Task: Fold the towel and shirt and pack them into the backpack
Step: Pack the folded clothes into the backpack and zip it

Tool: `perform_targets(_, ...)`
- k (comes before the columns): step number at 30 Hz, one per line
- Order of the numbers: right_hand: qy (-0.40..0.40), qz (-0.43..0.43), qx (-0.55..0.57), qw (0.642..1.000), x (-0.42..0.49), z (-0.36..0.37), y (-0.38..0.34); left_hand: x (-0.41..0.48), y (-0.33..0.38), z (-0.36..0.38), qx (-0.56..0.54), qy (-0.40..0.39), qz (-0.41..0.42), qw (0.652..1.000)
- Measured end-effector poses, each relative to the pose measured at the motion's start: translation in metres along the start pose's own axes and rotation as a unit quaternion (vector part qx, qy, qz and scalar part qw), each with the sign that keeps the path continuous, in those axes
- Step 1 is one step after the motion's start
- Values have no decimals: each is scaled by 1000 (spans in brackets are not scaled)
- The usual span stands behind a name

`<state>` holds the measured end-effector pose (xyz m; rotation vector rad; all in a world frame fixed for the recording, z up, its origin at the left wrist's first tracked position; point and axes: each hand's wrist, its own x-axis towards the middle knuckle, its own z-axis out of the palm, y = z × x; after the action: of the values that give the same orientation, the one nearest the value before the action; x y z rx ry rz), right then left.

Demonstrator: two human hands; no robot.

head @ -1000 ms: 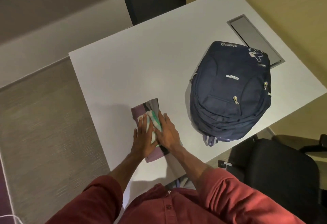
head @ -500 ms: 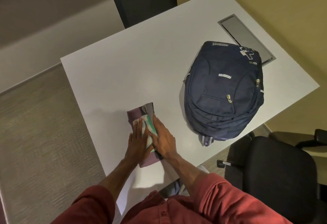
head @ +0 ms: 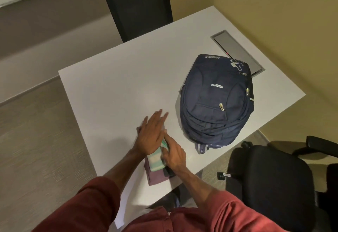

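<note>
A folded mauve shirt [head: 156, 176] lies near the front edge of the white table [head: 117, 89]. On top of it sits a small folded towel [head: 155, 160] with pale green and white stripes. My left hand [head: 150, 133] lies flat over the far end of the pile, fingers spread and pointing away from me. My right hand [head: 173, 154] presses on the towel's right edge with fingers curled down onto it. The navy backpack [head: 215, 99] lies flat, zipped, to the right of the pile.
A grey cable hatch [head: 237, 52] is set into the table behind the backpack. One black chair [head: 139, 6] stands at the far side, another black office chair [head: 270, 182] at my right. Carpet lies to the left.
My left hand has slid forward over the pile, from beside the towel to its far end. My right hand stays on the towel. The view has shifted.
</note>
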<state>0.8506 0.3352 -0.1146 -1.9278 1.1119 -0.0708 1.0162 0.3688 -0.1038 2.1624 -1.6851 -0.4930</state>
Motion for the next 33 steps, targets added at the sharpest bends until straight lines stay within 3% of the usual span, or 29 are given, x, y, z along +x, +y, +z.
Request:
perform_targets(5,-10,56,-18,998,-7,-22,16,76,44,5,166,-40,167,971)
perform_targets(9,-21,87,-15,996,-16,-36,30,118,53,18,260,-43,182,947)
perform_targets(12,-24,97,-24,995,-18,-41,36,135,51,19,337,-92,237,907)
perform_targets(18,-31,103,-21,994,-18,-44,41,159,41,0,344,-160,303,874)
perform_targets(23,-33,119,-28,992,-16,-44,37,175,45,-31,335,-118,322,877)
perform_targets(27,-40,128,-33,990,-13,-44,30,179,53,-7,374,-115,400,829)
perform_targets(31,-43,130,-40,990,-8,-45,32,162,74,16,350,-110,325,872)
perform_targets(33,-44,137,-42,989,-6,-45,33,161,78,18,354,-111,305,877)
